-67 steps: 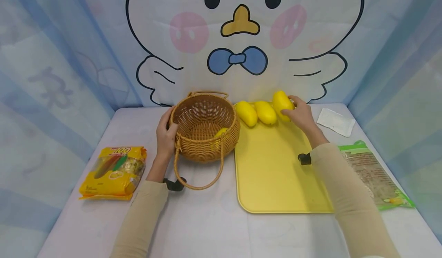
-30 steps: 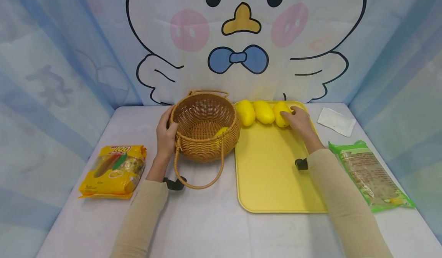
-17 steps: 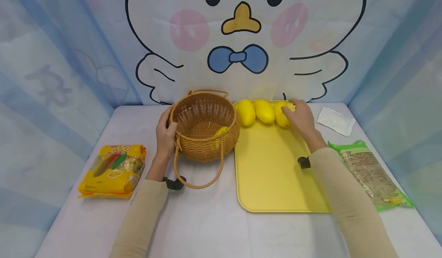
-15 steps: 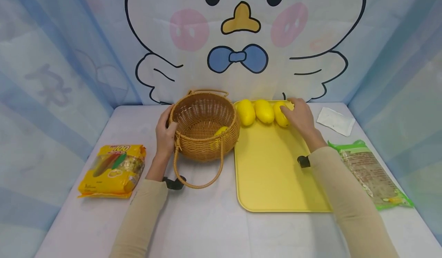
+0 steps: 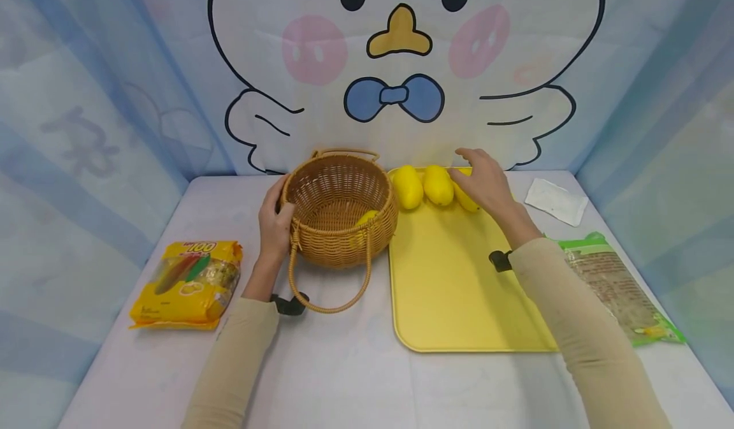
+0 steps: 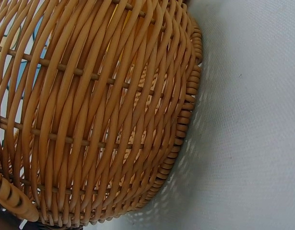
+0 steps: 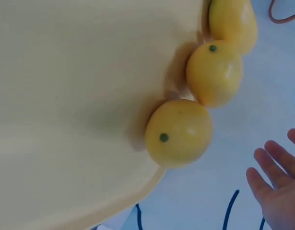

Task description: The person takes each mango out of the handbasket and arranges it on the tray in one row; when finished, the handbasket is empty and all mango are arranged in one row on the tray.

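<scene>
My left hand (image 5: 275,218) grips the left rim of a round wicker basket (image 5: 338,250), thumb over the edge. The basket's woven wall (image 6: 104,110) fills most of the left wrist view. Inside it a yellow mango (image 5: 367,217) shows in part. Along the far edge of a yellow tray (image 5: 453,295) lie three yellow mangoes: a left one (image 5: 408,188), a middle one (image 5: 438,187) and a right one (image 5: 467,199). Over the right one is my right hand (image 5: 487,183), empty with fingers spread, hiding part of it. In the right wrist view these fingers (image 7: 272,167) stand apart from the nearest mango (image 7: 181,134).
A yellow snack bag (image 5: 186,285) lies on the left of the white table (image 5: 344,378). On the right are a green-edged bag (image 5: 619,289), partly behind my sleeve, and a white packet (image 5: 556,201). A cartoon curtain (image 5: 395,136) stands behind.
My right hand brought the right mango down onto the tray beside the other two, then let go and rose to the upper left. The left hand and basket have stayed in place.
</scene>
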### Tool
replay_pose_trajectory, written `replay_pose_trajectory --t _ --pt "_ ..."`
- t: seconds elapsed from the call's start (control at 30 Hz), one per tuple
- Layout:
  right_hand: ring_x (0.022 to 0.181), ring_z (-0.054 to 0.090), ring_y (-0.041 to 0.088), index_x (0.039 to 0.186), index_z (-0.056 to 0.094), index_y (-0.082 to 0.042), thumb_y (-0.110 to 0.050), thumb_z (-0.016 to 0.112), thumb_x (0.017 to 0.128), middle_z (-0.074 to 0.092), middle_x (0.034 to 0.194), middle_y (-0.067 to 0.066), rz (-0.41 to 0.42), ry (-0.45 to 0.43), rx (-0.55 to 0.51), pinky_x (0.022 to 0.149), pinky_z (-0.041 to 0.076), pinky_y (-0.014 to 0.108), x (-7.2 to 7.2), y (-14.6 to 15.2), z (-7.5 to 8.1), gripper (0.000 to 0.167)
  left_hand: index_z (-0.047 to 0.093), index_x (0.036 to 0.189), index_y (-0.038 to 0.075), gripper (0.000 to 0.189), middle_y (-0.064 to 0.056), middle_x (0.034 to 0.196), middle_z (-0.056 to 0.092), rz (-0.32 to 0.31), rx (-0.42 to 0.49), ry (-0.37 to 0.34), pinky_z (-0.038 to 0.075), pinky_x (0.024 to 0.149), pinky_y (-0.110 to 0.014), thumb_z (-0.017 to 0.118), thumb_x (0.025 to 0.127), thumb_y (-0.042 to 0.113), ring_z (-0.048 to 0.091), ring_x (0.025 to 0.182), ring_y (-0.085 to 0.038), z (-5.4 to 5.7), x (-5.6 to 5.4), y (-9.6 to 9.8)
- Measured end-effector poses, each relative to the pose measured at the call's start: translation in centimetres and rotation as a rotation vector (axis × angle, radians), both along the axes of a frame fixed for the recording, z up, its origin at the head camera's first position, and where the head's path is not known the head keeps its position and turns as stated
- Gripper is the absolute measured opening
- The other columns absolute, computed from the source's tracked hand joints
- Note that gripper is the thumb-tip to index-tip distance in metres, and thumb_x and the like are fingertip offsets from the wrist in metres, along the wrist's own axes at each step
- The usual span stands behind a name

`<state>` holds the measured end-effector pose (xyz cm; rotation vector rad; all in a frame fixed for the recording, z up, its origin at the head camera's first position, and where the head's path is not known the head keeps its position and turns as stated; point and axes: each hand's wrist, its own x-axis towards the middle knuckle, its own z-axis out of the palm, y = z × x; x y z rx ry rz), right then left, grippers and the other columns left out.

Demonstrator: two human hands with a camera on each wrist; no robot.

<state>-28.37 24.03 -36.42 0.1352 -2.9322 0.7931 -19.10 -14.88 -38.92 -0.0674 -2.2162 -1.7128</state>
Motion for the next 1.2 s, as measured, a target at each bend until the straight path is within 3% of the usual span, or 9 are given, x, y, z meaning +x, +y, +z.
replay_pose_trajectory --t 0.27,0.7,0.97,1.2 --pt "0.132 0.047 0.036 0.15 0.044 -0.018 -0.045 0.054 0.096 0.048 0.149 0.012 0.093 0.028 -0.014 0.109 0.039 0.058 0.4 -1.9 1.8 0.061 0.041 0.152 0.013 0.058 -0.014 0.156 0.04 -0.002 0.003 0.001 0.033 0.118 -0.047 0.043 0.094 0.008 0.039 0.143 -0.029 0.0 0.0 -0.1" --pt "0.132 0.049 0.033 0.149 0.046 -0.02 -0.034 0.062 0.093 0.048 0.15 0.008 0.273 0.072 0.008 0.109 0.041 0.054 1.3 -6.3 4.5 0.06 0.041 0.152 0.013 0.058 -0.014 0.156 0.04 -0.003 0.003 -0.005 0.032 0.119 -0.047 0.043 0.094 0.005 0.038 0.144 -0.029 0.1 0.0 -0.1" --pt "0.131 0.049 0.03 0.148 0.048 -0.018 -0.033 0.068 0.091 0.05 0.149 0.007 0.431 0.034 0.036 0.109 0.042 0.05 1.9 -9.1 5.5 0.061 0.041 0.152 0.011 0.058 -0.013 0.155 0.041 -0.001 0.008 -0.003 0.031 0.119 -0.045 0.043 0.094 0.002 0.038 0.144 -0.028 0.0 -0.1 -0.2" --pt "0.132 0.05 0.029 0.146 0.05 -0.014 -0.028 0.07 0.091 0.053 0.146 0.008 0.568 -0.02 0.019 0.111 0.041 0.047 2.0 -11.4 5.4 0.06 0.041 0.152 0.01 0.058 -0.013 0.155 0.041 -0.003 0.007 0.002 0.031 0.119 -0.045 0.043 0.094 0.003 0.038 0.144 -0.028 0.0 -0.1 -0.3"
